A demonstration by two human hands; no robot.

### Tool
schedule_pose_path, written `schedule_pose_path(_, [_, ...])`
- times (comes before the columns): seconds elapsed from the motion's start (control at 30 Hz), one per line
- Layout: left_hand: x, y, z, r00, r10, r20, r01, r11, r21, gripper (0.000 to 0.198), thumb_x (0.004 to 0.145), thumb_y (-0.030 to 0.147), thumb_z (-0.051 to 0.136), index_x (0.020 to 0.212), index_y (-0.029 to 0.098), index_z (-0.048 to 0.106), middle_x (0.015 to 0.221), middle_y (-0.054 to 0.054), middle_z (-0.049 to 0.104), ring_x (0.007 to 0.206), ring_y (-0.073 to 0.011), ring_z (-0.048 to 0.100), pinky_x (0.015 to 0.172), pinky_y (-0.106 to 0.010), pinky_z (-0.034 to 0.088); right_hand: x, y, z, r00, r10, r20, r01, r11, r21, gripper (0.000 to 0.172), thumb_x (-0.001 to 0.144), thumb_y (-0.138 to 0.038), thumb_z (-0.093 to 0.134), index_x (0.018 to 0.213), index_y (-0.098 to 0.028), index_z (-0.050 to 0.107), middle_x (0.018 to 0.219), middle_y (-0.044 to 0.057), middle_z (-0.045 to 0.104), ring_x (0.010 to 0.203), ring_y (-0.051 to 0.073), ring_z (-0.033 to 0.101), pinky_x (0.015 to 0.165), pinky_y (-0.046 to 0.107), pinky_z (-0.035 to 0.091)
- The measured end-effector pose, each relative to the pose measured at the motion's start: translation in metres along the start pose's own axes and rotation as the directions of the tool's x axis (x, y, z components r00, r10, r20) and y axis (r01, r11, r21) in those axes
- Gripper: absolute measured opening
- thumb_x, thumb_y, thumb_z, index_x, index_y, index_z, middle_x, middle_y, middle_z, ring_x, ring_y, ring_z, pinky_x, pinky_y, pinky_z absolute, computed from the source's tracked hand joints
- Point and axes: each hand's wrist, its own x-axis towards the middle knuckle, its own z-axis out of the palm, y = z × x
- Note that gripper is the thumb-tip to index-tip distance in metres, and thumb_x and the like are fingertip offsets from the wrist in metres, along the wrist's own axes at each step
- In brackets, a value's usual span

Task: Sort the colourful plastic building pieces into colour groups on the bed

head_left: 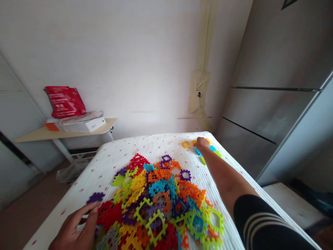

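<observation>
A large heap of colourful plastic interlocking building pieces (156, 205), square with toothed edges, lies on a white ribbed mattress (109, 163) dotted with red. My left hand (74, 227) rests at the heap's near left side, fingers apart, beside a red piece (108, 215). At the far end of the mattress, my right hand (201, 143) is curled over a small scatter of pieces. A yellow ring piece (186, 144) lies just left of it, and a blue piece (198, 151) and green piece (203, 160) lie below it. A purple piece (95, 198) lies apart from the heap.
A wall shelf (65, 132) at the left holds a red bag (63, 101) and a white box (83, 125). A plastic bag (70, 172) sits beneath it. Grey wardrobe doors (270, 104) stand right of the mattress, and beige tape (200, 80) runs down the wall.
</observation>
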Motion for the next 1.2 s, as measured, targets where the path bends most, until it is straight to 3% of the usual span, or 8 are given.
schedule_pose_path(0.2, [0.004,0.001,0.004,0.990,0.138,-0.037,-0.141,0.987,-0.080,0.032,0.076,0.050,0.049,0.088,0.024,0.065,0.090,-0.001,0.067,0.070,-0.0176,0.062,0.067,-0.029,0.049,-0.001,-0.003,-0.003,0.999,-0.023,0.041,0.024,0.999,-0.025,0.030,0.070,-0.025,0.061,0.097,-0.013,0.068,0.093,0.015,0.066,0.086,0.031,0.061,0.062,0.034,0.048])
schedule_pose_path(0.4, [0.004,-0.009,0.012,0.968,0.250,-0.029,-0.252,0.962,-0.105,0.026,0.078,0.042,0.050,0.086,0.022,0.065,0.090,-0.003,0.067,0.083,-0.0192,0.062,0.073,-0.030,0.049,-0.019,-0.019,-0.019,0.986,-0.133,-0.104,0.126,0.990,-0.064,0.035,0.079,-0.034,0.052,0.105,-0.014,0.065,0.105,0.017,0.063,0.089,0.026,0.061,0.065,0.031,0.045])
schedule_pose_path(0.57, [0.006,-0.007,0.018,0.936,0.341,0.088,-0.333,0.938,-0.092,0.025,0.078,0.037,0.049,0.087,0.023,0.067,0.089,-0.004,0.068,0.085,-0.0193,0.062,0.080,-0.033,0.048,-0.076,-0.029,-0.033,0.880,-0.418,-0.224,0.434,0.900,0.025,0.032,0.081,-0.042,0.051,0.101,-0.021,0.065,0.100,0.009,0.067,0.083,0.022,0.061,0.064,0.027,0.042])
schedule_pose_path(0.7, [0.009,0.009,0.019,0.906,0.368,0.207,-0.362,0.930,-0.070,0.025,0.077,0.032,0.048,0.087,0.022,0.068,0.089,-0.005,0.069,0.086,-0.0202,0.062,0.082,-0.035,0.047,-0.127,-0.028,-0.044,0.779,-0.609,-0.148,0.625,0.774,0.100,0.023,0.079,-0.039,0.057,0.091,-0.023,0.068,0.088,0.004,0.070,0.075,0.018,0.062,0.063,0.025,0.041])
schedule_pose_path(0.87, [0.013,0.042,0.016,0.802,0.410,0.435,-0.422,0.904,-0.075,0.023,0.073,0.030,0.054,0.088,0.023,0.070,0.093,-0.006,0.070,0.090,-0.0222,0.061,0.084,-0.035,0.044,-0.153,-0.022,-0.065,0.713,-0.695,-0.097,0.697,0.685,0.214,0.023,0.079,-0.040,0.057,0.090,-0.022,0.068,0.084,0.004,0.070,0.070,0.016,0.062,0.061,0.024,0.040])
schedule_pose_path(1.0, [0.013,0.061,0.020,0.713,0.419,0.562,-0.488,0.872,-0.032,0.018,0.068,0.024,0.059,0.081,0.025,0.071,0.085,-0.005,0.070,0.083,-0.0216,0.061,0.077,-0.032,0.042,-0.155,-0.020,-0.077,0.709,-0.692,-0.136,0.693,0.650,0.311,0.026,0.079,-0.041,0.056,0.090,-0.021,0.067,0.086,0.005,0.070,0.068,0.015,0.061,0.061,0.025,0.042])
schedule_pose_path(1.1, [0.014,0.066,0.025,0.739,0.399,0.543,-0.455,0.890,-0.035,0.017,0.071,0.022,0.054,0.073,0.023,0.070,0.078,-0.004,0.069,0.080,-0.0207,0.061,0.075,-0.030,0.041,-0.158,-0.021,-0.078,0.724,-0.674,-0.147,0.675,0.648,0.353,0.027,0.080,-0.042,0.055,0.091,-0.020,0.067,0.089,0.005,0.070,0.069,0.015,0.062,0.062,0.025,0.042])
schedule_pose_path(1.2, [0.019,0.068,0.026,0.772,0.371,0.516,-0.406,0.912,-0.048,0.024,0.078,0.028,0.046,0.080,0.021,0.069,0.082,-0.005,0.070,0.080,-0.0195,0.062,0.072,-0.029,0.042,-0.163,-0.023,-0.075,0.737,-0.669,-0.093,0.656,0.677,0.333,0.026,0.080,-0.040,0.055,0.092,-0.021,0.067,0.088,0.005,0.070,0.071,0.016,0.062,0.062,0.025,0.041])
